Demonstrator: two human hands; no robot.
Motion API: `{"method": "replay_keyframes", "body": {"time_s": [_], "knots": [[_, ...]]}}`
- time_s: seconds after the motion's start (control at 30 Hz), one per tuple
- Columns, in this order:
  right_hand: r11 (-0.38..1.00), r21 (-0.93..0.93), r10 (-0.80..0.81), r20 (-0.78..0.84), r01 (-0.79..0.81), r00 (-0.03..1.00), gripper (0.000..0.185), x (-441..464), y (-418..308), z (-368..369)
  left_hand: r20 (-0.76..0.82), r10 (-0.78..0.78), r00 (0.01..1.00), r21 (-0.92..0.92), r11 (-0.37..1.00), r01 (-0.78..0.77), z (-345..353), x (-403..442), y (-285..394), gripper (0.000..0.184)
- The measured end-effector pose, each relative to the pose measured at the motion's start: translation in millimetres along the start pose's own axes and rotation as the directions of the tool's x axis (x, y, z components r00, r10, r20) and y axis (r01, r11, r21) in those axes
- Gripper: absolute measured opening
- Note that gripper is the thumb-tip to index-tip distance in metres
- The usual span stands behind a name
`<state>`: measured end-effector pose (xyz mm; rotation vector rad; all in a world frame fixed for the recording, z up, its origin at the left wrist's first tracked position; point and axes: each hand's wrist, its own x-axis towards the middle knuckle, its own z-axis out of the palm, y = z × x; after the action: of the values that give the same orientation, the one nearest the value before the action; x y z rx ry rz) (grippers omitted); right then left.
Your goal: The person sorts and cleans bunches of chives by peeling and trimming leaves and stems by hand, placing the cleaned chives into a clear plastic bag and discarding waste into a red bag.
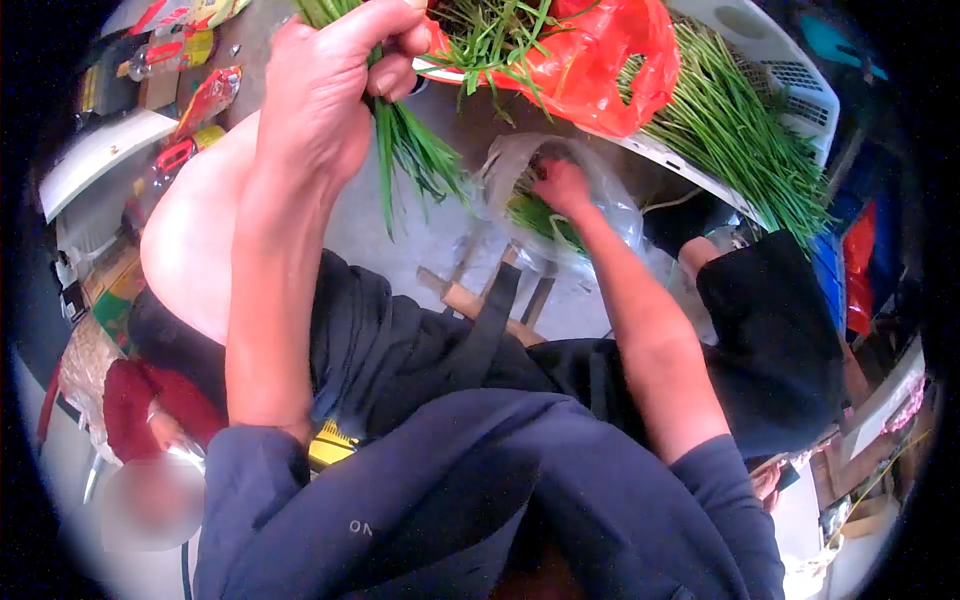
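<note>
Raised at the upper left, my left hand (345,75) is closed round a bunch of long green stalks (410,150), whose leafy ends hang down below the fist. My right hand (562,187) reaches into a clear plastic bag (610,200) on the floor, with green stalks (540,217) inside; its fingertips are hidden in the bag. A red plastic bag (625,65) with loose green trimmings (490,35) lies between the hands and above them. To its right, many long green stalks (735,125) fill a white crate (800,95).
A small wooden stool (465,298) stands between my legs. Packaged goods (205,100) and a white surface (100,160) are at the left. Another person in a dark red sleeve (145,405) sits at the lower left. A blue crate (830,280) is at the right.
</note>
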<state>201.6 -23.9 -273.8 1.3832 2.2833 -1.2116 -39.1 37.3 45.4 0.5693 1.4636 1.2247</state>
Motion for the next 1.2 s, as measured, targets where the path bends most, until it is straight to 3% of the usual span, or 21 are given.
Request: {"method": "replay_keyframes", "body": {"time_s": [0.13,0.2,0.33,0.4,0.5,0.6,0.67,0.7,0.77,1.07,1.2], "knots": [[0.994,0.1,0.039,0.04,-0.043,0.998,0.025,-2,12,-28,0.036,0.053,0.998,-0.01,0.999,-0.053,-1,2,-3,0.019],[0.913,0.4,0.045,0.108,-0.085,0.993,0.02,-8,11,-46,0.04,0.07,0.997,-0.05,0.996,-0.068,0,0,-5,0.017],[0.848,0.489,0.14,0.166,-0.205,0.976,0.018,-32,-3,-85,0.115,0.059,0.992,0.018,0.998,-0.061,-2,-2,-12,0.013],[0.669,0.711,0.175,0.132,-0.216,0.976,0.017,-40,-15,-98,0.194,0.046,0.98,0.04,0.998,-0.055,-5,0,-22,0.013],[0.572,0.814,0.048,0.087,-0.099,0.995,0.018,-51,-41,-134,0.34,-0.053,0.939,0.184,0.983,-0.011,-2,-4,-38,0.014],[0.355,0.935,0.075,-0.04,0.01,0.996,0.019,-74,-78,-171,0.411,-0.18,0.894,0.309,0.95,0.049,4,-10,-56,0.014],[0.224,0.969,0.034,-0.115,0.104,0.993,0.021,-88,-91,-189,0.484,-0.24,0.842,0.337,0.939,0.075,9,-14,-68,0.017],[0.228,0.967,0.032,-0.127,0.116,0.991,0.021,-95,-100,-197,0.515,-0.255,0.818,0.366,0.929,0.06,13,-19,-69,0.018],[0.074,0.98,0.032,-0.19,0.187,0.981,0.023,-110,-118,-207,0.597,-0.277,0.753,0.324,0.942,0.09,17,-26,-71,0.018],[0.049,0.981,0.039,-0.191,0.189,0.981,0.019,-114,-129,-194,0.637,-0.29,0.714,0.303,0.946,0.114,18,-30,-70,0.014],[0.001,0.978,0.099,-0.207,0.208,0.973,0.016,-109,-120,-193,0.632,-0.299,0.715,0.176,0.954,0.243,15,-27,-69,0.012]]}}
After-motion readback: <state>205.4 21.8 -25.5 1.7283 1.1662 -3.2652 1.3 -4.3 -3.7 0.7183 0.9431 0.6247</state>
